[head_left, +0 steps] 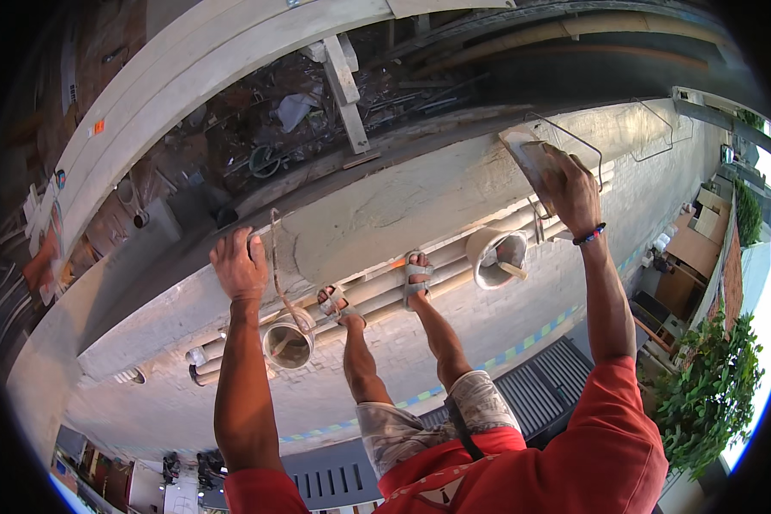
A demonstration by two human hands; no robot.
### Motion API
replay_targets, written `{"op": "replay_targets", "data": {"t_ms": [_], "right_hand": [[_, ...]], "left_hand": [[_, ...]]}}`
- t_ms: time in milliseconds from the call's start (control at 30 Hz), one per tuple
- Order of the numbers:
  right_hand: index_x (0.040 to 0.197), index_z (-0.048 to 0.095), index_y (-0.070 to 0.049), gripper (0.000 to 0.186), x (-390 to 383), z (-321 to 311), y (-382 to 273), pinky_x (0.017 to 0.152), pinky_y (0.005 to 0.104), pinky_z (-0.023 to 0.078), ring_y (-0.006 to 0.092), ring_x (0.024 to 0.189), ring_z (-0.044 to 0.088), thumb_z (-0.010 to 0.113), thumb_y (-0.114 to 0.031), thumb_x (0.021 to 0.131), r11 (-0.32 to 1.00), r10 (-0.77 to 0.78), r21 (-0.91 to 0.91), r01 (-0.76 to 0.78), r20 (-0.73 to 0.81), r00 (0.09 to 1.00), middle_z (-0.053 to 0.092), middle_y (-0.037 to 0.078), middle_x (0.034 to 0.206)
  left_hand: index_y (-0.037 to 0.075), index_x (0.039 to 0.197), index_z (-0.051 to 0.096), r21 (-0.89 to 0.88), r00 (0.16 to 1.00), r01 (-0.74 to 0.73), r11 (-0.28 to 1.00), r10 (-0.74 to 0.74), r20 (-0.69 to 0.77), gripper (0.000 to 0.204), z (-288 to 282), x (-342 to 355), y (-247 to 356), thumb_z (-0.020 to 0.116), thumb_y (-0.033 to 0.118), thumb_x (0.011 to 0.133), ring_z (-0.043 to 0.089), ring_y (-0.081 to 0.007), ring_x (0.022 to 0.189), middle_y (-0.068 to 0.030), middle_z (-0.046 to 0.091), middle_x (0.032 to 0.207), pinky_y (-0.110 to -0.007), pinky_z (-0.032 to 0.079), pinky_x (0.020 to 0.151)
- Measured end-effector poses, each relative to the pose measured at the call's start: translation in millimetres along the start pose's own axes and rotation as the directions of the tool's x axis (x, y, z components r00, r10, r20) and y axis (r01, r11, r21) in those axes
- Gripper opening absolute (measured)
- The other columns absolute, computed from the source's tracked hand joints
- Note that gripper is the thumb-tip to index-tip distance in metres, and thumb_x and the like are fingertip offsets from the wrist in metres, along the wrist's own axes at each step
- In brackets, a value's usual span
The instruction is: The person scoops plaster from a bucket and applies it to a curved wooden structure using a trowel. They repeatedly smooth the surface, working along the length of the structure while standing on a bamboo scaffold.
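My left hand [240,264] grips the top edge of a long concrete ledge [146,317] at left, beside a bent, rusty metal hook [274,257]. My right hand [567,184] is closed on a flat trowel [522,158], held at the upper right of a wet-looking cement patch [377,223] on the ledge; whether its blade touches the cement is unclear. Two buckets [287,343] [493,257], one at each side of my sandaled feet [415,278], are at the poles [441,274] below the ledge. The right bucket has a stick-like handle inside.
I am high above a paved ground [428,343] with striped tape and a dark slatted gate [540,390]. Beyond the ledge lies a dark space with debris [295,111] and a pale curved beam [146,103]. More bent metal bars [660,154] stand along the ledge; a leafy tree is at right.
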State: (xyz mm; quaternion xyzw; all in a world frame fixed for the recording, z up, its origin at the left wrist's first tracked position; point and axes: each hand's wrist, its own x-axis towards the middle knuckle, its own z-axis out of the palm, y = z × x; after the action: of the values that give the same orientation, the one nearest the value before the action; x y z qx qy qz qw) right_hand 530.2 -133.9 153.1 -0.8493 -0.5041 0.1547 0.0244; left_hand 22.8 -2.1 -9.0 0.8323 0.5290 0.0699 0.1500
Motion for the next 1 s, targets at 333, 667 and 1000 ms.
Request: {"op": "replay_targets", "data": {"t_ms": [333,667,1000], "right_hand": [[0.125,0.063,-0.012,0.042,10.7,21.0,8.9,0.082,0.0434,0.053,0.0367,0.094,0.067,0.056,-0.009,0.084,0.999,0.028,-0.025,-0.029,-0.025,0.999,0.066,0.018,0.112],[0.124,0.063,-0.012,0.039,107.3,100.0,-63.3,0.085,0.0436,0.053,0.0383,0.096,0.065,0.06,-0.009,0.085,0.97,-0.219,0.105,0.219,-0.019,0.976,0.066,0.018,0.112],[0.14,0.049,-0.004,0.046,44.5,28.7,9.2,0.079,0.0296,0.055,0.015,0.092,0.065,0.057,-0.015,0.097,0.64,0.145,0.767,-0.051,-0.055,0.988,0.067,0.011,0.107]], "left_hand": [[0.01,0.108,0.061,0.009,1.0,-0.013,1.0,0.013,0.005,0.024,-1.2,-0.1,0.1,0.053,0.027,0.093,0.057,-0.0312,0.101,-0.008,0.064,0.106,-0.045,0.039,0.087],[0.009,0.107,0.062,-0.016,1.0,-0.024,1.0,0.024,-0.001,0.024,3.5,3.7,1.0,0.053,0.026,0.092,0.057,-0.031,0.097,-0.0076,0.065,0.106,-0.045,0.039,0.087],[0.009,0.109,0.062,0.026,1.0,-0.008,1.0,0.007,0.018,0.025,-2.8,-2.0,-1.4,0.054,0.025,0.092,0.057,-0.0308,0.097,-0.0074,0.066,0.107,-0.045,0.039,0.087]]}}
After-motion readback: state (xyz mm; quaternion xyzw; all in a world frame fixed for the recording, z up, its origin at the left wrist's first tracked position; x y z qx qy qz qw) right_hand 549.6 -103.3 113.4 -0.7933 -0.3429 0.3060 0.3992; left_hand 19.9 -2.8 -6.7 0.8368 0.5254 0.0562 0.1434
